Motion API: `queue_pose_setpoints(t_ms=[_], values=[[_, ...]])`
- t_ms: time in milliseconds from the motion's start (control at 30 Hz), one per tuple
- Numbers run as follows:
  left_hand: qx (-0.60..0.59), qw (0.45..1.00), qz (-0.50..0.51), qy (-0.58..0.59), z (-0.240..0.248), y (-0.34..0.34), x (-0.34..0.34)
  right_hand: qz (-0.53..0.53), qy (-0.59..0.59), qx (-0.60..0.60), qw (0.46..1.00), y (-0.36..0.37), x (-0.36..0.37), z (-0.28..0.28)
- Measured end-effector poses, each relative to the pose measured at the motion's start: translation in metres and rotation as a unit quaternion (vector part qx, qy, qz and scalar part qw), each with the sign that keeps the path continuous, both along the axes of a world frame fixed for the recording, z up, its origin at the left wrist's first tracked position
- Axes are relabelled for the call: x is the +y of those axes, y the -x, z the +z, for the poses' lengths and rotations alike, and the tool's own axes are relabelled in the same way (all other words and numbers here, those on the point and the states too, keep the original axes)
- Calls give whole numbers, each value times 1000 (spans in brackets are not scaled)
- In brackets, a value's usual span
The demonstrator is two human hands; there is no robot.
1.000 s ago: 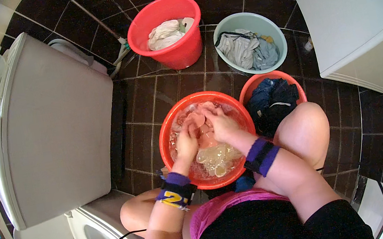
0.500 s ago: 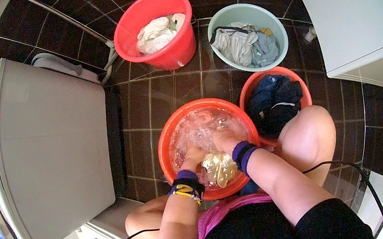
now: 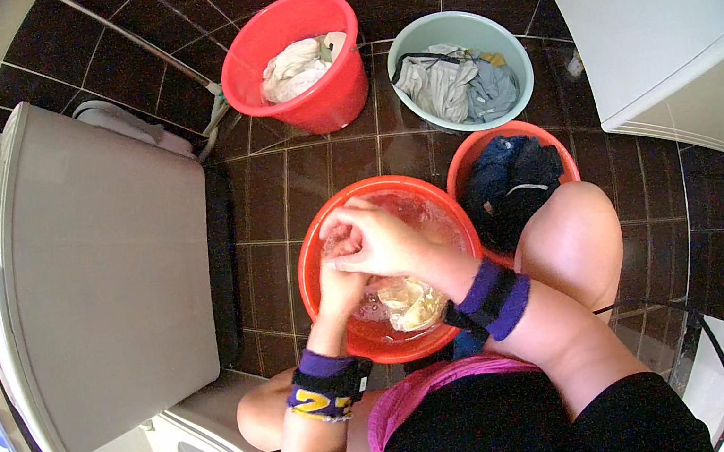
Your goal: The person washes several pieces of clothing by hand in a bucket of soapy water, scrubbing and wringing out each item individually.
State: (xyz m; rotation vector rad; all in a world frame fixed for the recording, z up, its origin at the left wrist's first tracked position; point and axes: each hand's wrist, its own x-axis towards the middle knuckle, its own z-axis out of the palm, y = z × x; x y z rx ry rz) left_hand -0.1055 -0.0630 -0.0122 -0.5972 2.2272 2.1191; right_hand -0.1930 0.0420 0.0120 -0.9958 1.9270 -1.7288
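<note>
Both my hands are raised over a red basin [image 3: 318,315] of sudsy water, drawn together above its left side. My right hand [image 3: 379,240] is closed, its bent fingers lapping over the top of my left hand [image 3: 341,285]. Whatever may lie between them is hidden. The fingers of the left hand are mostly covered by the right. Below the hands, a cream-coloured wet cloth [image 3: 415,301] bulges out of the water near the basin's near side. Purple bands with black straps circle both wrists.
Beyond the basin stand a pink-red bucket [image 3: 332,102] with white laundry and a pale green tub [image 3: 518,56] with grey and white clothes. Dark clothes [image 3: 513,182] fill another red basin beside my right knee. White appliances [image 3: 106,269] [image 3: 665,3] flank me.
Both hands have come up out of the water and met above the basin's left side. The right hand has swung left over the left one. The cream cloth stays in the water.
</note>
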Motion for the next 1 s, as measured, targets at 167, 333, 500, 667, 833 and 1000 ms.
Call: queue_pose_setpoints(t_ms=[167,333,500,667,833,1000], values=[[93,994,-40,47,89,2,-17,101,-43,22,994,11,39,-7],[219,972,-63,48,169,-1,-15,114,-7,-76,991,-13,35,-42],[305,943,57,-118,184,4,-26,107,-35,-207,972,-32,30,-22],[278,940,190,-60,141,13,-62,126,-186,-207,952,-51,34,-57],[98,982,134,92,59,1,-72,12,-174,-216,961,-40,41,-93],[47,986,115,112,-46,-7,-42,-165,-235,-172,942,-15,42,-129]])
